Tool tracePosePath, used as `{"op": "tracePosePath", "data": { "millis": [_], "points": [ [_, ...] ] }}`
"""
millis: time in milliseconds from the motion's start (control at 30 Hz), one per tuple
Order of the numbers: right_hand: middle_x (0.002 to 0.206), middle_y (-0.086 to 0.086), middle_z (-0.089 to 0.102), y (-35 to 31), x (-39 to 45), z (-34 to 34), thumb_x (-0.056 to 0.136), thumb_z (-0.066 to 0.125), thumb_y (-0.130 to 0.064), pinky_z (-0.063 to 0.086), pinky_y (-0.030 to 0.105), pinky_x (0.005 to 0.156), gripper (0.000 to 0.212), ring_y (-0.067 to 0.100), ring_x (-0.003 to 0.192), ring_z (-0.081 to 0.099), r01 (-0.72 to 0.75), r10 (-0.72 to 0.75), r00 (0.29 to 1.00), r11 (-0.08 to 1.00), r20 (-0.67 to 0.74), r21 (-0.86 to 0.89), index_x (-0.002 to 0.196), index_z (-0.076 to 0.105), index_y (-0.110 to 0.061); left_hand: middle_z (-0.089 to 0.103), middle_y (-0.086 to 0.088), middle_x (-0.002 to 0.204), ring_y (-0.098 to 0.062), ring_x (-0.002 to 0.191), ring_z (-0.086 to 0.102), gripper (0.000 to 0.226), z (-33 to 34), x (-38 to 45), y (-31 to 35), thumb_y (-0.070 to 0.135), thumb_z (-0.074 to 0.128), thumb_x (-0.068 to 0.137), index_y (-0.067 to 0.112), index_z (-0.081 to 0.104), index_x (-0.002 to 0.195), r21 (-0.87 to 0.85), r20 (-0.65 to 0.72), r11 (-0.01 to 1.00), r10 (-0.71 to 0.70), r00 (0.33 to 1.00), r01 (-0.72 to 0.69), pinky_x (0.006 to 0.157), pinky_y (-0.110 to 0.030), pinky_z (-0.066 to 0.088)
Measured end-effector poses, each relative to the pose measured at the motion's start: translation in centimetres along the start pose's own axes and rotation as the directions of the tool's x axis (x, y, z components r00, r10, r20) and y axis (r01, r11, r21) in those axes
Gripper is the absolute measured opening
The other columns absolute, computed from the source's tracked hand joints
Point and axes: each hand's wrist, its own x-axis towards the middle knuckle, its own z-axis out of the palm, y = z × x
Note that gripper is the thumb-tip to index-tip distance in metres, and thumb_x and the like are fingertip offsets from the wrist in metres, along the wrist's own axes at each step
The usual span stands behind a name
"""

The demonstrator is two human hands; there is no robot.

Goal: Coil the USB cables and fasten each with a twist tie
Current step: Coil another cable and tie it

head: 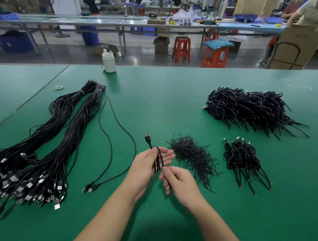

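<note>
My left hand holds a coiled black USB cable across its palm, thumb on the coil, the plug sticking up past the fingers. My right hand pinches the lower end of the coil, fingers curled; a thin black strand runs under them. A heap of black twist ties lies just right of my hands. Two loose uncoiled cables lie to the left, their plugs near the front. Two big bundles of uncoiled cables fill the left side.
A small pile of tied coils lies at right, a big pile of tied coils behind it. A white bottle stands at the green table's far edge, rubber bands near it. Stools, benches and people beyond.
</note>
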Motion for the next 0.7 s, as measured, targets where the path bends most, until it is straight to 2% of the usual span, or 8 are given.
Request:
{"op": "tracePosePath", "data": {
  "millis": [133,200,233,333,467,567,633,700],
  "points": [
    [0.064,0.004,0.068,0.8,0.1,0.4,0.101,0.053,-0.022,0.053,0.032,0.067,0.033,0.018,0.06,0.062,-0.056,0.056,0.998,0.998,-0.016,0.017,0.074,0.068,-0.011,0.071,-0.025,0.096,-0.034,0.089,0.071,0.027,0.5,-0.2,0.0,0.021,0.044,0.101,-0.002,0.058,0.096,-0.131,0.031,0.991,-0.009,0.999,0.013,0.076,-0.033,0.059],
    [0.081,-0.001,0.074,0.9,0.0,0.1,0.098,0.059,-0.016,0.054,0.026,0.081,0.013,0.013,0.079,0.069,-0.031,0.032,0.999,0.999,-0.032,0.04,0.09,0.07,-0.017,0.069,-0.021,0.084,-0.029,0.075,0.068,0.026,0.4,-0.3,0.0,0.025,0.05,0.093,0.0,0.057,0.093,-0.17,0.041,0.985,-0.036,0.999,0.042,0.071,-0.034,0.059],
    [0.092,-0.005,0.075,0.7,0.0,0.0,0.096,0.061,-0.01,0.052,0.022,0.088,0.014,0.008,0.09,0.069,-0.012,0.013,1.0,0.996,-0.013,0.087,0.104,0.068,-0.019,0.067,-0.02,0.08,-0.028,0.071,0.066,0.026,0.4,-0.3,0.0,0.025,0.05,0.092,0.0,0.056,0.091,-0.188,0.05,0.981,-0.045,0.998,0.053,0.069,-0.035,0.058],
    [0.114,-0.004,0.07,0.2,0.0,-0.1,0.086,0.069,0.004,0.047,0.02,0.098,0.051,0.005,0.108,0.064,0.006,-0.011,1.0,0.971,0.022,0.24,0.131,0.056,-0.016,0.061,-0.018,0.073,-0.03,0.069,0.062,0.025,0.5,-0.4,-0.2,0.018,0.044,0.1,0.0,0.054,0.087,-0.187,0.077,0.98,-0.055,0.996,0.068,0.07,-0.042,0.057],
    [0.11,0.015,0.072,-0.4,-0.3,-0.2,0.079,0.075,0.008,0.05,0.023,0.096,0.046,0.011,0.099,0.066,0.032,-0.025,0.999,0.964,-0.028,0.263,0.12,0.064,-0.011,0.062,-0.018,0.075,-0.031,0.072,0.065,0.02,0.8,-0.6,0.0,0.017,0.05,0.096,-0.001,0.055,0.09,-0.145,0.146,0.982,-0.098,0.984,0.119,0.072,-0.038,0.06],
    [0.093,0.009,0.074,-0.4,-0.5,-0.6,0.079,0.077,0.002,0.051,0.021,0.082,0.032,0.012,0.083,0.065,0.036,-0.031,0.999,0.981,-0.03,0.189,0.107,0.068,-0.01,0.066,-0.025,0.084,-0.039,0.09,0.068,0.023,0.2,-0.6,0.9,0.014,0.048,0.1,-0.002,0.059,0.088,-0.08,0.283,0.978,-0.164,0.945,0.193,0.081,-0.04,0.058],
    [0.08,0.007,0.067,0.1,-0.5,-0.6,0.08,0.077,-0.002,0.049,0.032,0.074,0.022,0.014,0.074,0.057,0.034,-0.029,0.999,0.99,-0.039,0.136,0.098,0.066,-0.003,0.069,-0.028,0.09,-0.041,0.101,0.067,0.027,-0.2,-0.4,1.4,0.016,0.047,0.101,0.003,0.065,0.085,0.066,0.34,0.981,-0.194,0.92,0.182,0.089,-0.047,0.055],
    [0.078,0.011,0.064,0.6,-0.4,-0.5,0.081,0.076,-0.006,0.052,0.047,0.076,0.019,0.016,0.072,0.055,0.018,-0.013,0.997,0.997,-0.073,0.076,0.095,0.064,-0.001,0.071,-0.027,0.094,-0.041,0.105,0.066,0.029,-0.2,-0.4,1.6,0.021,0.048,0.099,0.011,0.069,0.08,0.215,0.32,0.964,-0.221,0.921,0.156,0.098,-0.057,0.045]
  ]
}}
